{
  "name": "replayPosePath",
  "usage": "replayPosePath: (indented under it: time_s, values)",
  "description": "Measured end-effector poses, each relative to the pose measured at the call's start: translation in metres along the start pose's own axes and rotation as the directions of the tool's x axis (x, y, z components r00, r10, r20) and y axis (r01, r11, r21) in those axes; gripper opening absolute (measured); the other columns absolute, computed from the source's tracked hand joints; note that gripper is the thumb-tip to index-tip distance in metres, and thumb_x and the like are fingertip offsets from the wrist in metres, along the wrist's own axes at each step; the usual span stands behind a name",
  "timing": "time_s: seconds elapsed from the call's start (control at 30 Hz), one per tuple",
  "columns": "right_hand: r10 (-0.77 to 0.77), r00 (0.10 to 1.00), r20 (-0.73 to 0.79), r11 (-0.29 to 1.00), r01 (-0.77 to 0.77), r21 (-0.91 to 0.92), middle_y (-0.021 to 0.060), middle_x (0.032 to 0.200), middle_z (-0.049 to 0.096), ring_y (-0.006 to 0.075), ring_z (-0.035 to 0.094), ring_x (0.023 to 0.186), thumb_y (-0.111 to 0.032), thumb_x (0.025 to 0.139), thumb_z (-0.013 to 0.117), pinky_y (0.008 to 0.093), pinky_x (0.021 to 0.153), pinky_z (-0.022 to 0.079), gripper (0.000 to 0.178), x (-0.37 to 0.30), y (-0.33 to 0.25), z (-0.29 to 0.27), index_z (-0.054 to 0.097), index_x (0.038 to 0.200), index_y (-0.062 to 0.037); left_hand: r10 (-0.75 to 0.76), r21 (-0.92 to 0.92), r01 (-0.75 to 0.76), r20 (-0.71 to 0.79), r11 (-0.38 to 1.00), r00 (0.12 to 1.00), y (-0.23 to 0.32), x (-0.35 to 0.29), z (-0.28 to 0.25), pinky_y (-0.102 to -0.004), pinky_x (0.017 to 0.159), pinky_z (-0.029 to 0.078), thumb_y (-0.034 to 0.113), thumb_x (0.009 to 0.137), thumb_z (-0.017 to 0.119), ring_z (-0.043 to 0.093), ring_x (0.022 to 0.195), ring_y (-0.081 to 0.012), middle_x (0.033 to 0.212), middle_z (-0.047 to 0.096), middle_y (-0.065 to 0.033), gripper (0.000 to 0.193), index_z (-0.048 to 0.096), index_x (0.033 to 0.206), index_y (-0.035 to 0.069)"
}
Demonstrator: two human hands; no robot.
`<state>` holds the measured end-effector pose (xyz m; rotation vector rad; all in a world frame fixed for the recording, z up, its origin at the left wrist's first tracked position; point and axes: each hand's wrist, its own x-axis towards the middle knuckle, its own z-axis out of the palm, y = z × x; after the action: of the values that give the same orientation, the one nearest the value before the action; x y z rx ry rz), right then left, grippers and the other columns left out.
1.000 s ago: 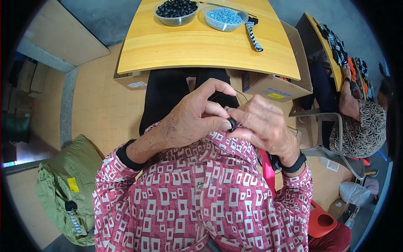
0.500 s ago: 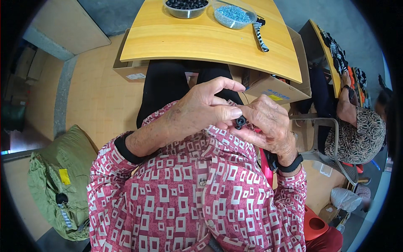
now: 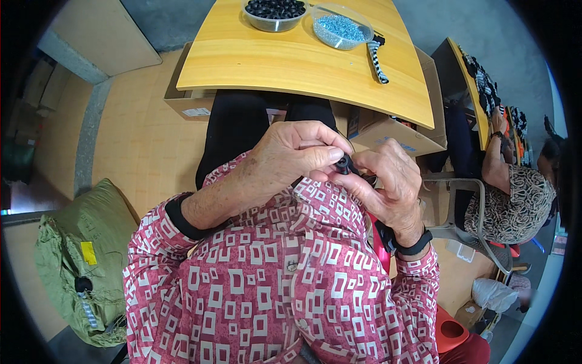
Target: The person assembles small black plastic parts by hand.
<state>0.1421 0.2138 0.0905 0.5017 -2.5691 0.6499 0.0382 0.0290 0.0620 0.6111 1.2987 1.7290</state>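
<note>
A small black piece with a round hole in its end (image 3: 344, 164) is pinched between my two hands above my lap. My left hand (image 3: 291, 151) has its thumb and index fingertip closed on the upper left of the piece. From the other side, my right hand (image 3: 391, 185) grips it with the thumb below and the bent index finger above. What extends behind the piece is hidden by my fingers. Ahead on the table lies a black-and-white striped fabric strip (image 3: 377, 62) with a black end.
On the yellow wooden table (image 3: 291, 67) stand a clear bowl of black beads (image 3: 276, 26) and a clear bowl of small bluish pieces (image 3: 347, 46). Cardboard boxes (image 3: 397, 130) sit underneath. A green sack (image 3: 91, 242) is at left; a co-worker (image 3: 512, 200) sits at right beside a chair (image 3: 464, 206).
My left index finger, raised and extended before, has come down beside the thumb at the black piece. Both hands have shifted slightly left, and the head view has tilted a little.
</note>
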Motion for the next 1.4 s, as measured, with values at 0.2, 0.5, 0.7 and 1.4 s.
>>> replayPosePath:
  time_s: [0.2,0.5,0.7,1.4]
  values:
    - [-0.098,0.995,-0.006,0.986,0.096,-0.139,0.0085,0.071,0.057,0.0208,0.054,0.061,-0.008,0.073,0.079,0.0331,0.055,0.044,0.021,0.001,-0.007,0.004,0.062,0.084,-0.0005,0.039,0.014,-0.039,-0.036,0.999,0.999,-0.002,0.000,-0.001,-0.0196,0.074,0.054,0.003,0.092,0.062,0.064,0.080,-0.0065,0.090,0.069,-0.0044,0.018,0.066,0.109,0.000]
    - [-0.031,0.998,-0.051,0.998,0.028,-0.064,0.0096,0.071,0.052,0.0265,0.052,0.062,-0.004,0.077,0.073,0.0354,0.057,0.044,0.015,0.001,-0.006,0.014,0.060,0.084,-0.0009,0.193,0.116,-0.179,-0.123,0.977,0.974,-0.017,-0.004,0.005,-0.0214,0.080,0.055,-0.004,0.089,0.062,0.065,0.087,-0.0086,0.095,0.069,-0.0063,0.018,0.065,0.107,-0.002]
    - [-0.014,0.998,0.054,0.999,0.017,-0.052,0.0096,0.073,0.054,0.0262,0.055,0.066,-0.005,0.080,0.072,0.0356,0.061,0.045,0.012,-0.001,-0.008,0.008,0.060,0.083,-0.0019,0.180,0.207,-0.165,-0.060,0.964,0.982,-0.014,-0.006,-0.002,-0.0195,0.080,0.051,-0.003,0.088,0.063,0.062,0.086,-0.0051,0.093,0.069,-0.0049,0.020,0.062,0.108,-0.002]
    - [-0.375,0.906,0.195,0.926,0.377,0.031,0.0053,0.075,0.051,0.0197,0.054,0.071,-0.014,0.069,0.077,0.0293,0.056,0.051,0.027,-0.009,0.014,0.029,0.062,0.087,-0.0010,-0.102,0.528,-0.026,0.210,0.849,0.972,0.002,-0.004,-0.012,-0.0254,0.075,0.050,0.000,0.083,0.069,0.067,0.084,-0.0108,0.088,0.071,-0.0106,0.062,0.042,0.137,0.010]
